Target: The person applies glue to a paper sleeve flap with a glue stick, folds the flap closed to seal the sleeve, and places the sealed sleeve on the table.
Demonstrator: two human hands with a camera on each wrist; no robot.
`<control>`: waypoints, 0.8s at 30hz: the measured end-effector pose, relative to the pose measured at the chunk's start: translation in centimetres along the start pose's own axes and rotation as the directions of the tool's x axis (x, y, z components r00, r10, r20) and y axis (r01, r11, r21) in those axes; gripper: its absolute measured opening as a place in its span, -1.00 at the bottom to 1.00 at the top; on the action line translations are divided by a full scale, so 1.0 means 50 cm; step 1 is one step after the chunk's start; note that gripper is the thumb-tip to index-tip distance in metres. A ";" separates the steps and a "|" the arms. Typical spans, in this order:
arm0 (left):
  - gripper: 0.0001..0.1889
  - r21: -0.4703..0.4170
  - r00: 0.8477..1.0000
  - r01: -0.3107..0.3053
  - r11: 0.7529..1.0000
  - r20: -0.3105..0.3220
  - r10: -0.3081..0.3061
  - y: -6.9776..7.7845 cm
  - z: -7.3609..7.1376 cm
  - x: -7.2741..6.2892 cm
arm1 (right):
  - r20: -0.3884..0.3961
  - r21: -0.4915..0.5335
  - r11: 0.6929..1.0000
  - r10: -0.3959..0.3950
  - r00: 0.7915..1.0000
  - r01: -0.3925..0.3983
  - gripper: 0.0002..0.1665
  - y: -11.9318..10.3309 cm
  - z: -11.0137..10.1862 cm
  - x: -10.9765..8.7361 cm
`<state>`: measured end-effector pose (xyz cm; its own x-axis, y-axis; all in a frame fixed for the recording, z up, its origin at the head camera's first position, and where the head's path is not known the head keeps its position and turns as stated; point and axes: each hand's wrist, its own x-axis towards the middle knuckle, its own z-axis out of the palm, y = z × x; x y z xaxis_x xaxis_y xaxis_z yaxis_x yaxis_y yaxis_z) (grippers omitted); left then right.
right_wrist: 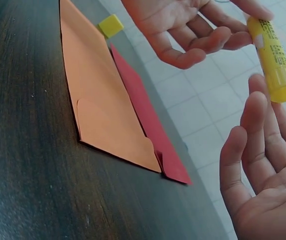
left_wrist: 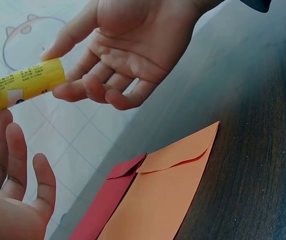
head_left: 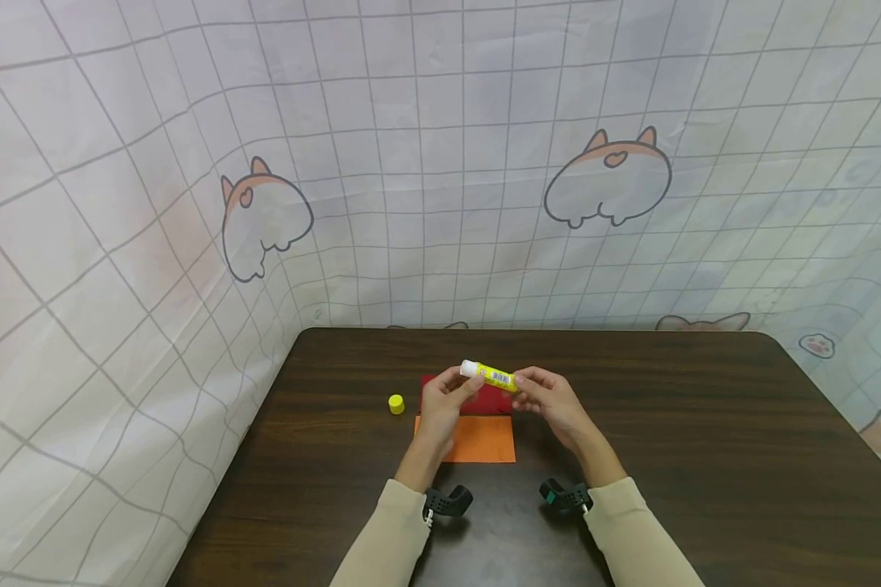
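A yellow glue stick (head_left: 498, 377) with a white end is held up above the envelopes, tilted slightly down to the right in the head view. My left hand (head_left: 440, 408) pinches it near the white end between thumb and fingers. At its yellow base, the thumb and fingertips of my right hand (head_left: 554, 403) pinch it. Below lie an orange envelope (head_left: 484, 440) and, just beyond it, a red envelope (head_left: 490, 401), partly hidden by the hands. The yellow cap (head_left: 396, 404) stands on the table left of the red envelope.
The dark wood table (head_left: 668, 456) has rounded far corners. A white grid-patterned cloth (head_left: 440, 244) with cartoon animals hangs behind it and at both sides. Each wrist wears a black camera band, the left band (head_left: 448, 501) close above the table in the head view.
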<state>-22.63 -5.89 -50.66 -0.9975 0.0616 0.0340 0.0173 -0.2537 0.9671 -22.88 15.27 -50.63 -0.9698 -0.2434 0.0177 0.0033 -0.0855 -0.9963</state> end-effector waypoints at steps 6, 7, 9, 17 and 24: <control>-0.62 -0.004 1.000 -0.005 1.000 0.012 0.005 0.000 0.000 -0.001 | 0.010 -0.024 0.999 -0.038 0.999 0.038 -0.71 0.002 -0.003 0.000; -0.62 -0.006 1.000 -0.006 1.000 0.013 0.006 -0.001 -0.001 -0.001 | 0.008 -0.029 0.998 -0.048 0.999 0.048 -0.72 0.002 -0.003 0.000; -0.62 -0.012 1.000 -0.006 1.000 0.014 0.006 -0.001 0.000 0.000 | 0.002 -0.038 0.997 -0.066 0.998 0.067 -0.75 0.001 -0.003 -0.001; -0.64 -0.004 1.000 -0.008 1.000 0.013 0.008 -0.001 -0.004 0.002 | -0.012 -0.066 0.992 -0.112 0.994 0.111 -0.68 -0.002 -0.001 0.000; -0.63 0.001 1.000 0.007 1.000 0.011 -0.007 -0.002 -0.003 0.000 | -0.015 -0.066 0.986 -0.154 0.988 0.152 -0.67 0.001 -0.001 -0.005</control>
<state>-22.66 -6.01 -50.79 -0.9968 0.0738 0.0303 0.0107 -0.2525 0.9675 -22.66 15.38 -50.66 -0.9622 -0.2133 0.1695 -0.1609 -0.0572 -0.9853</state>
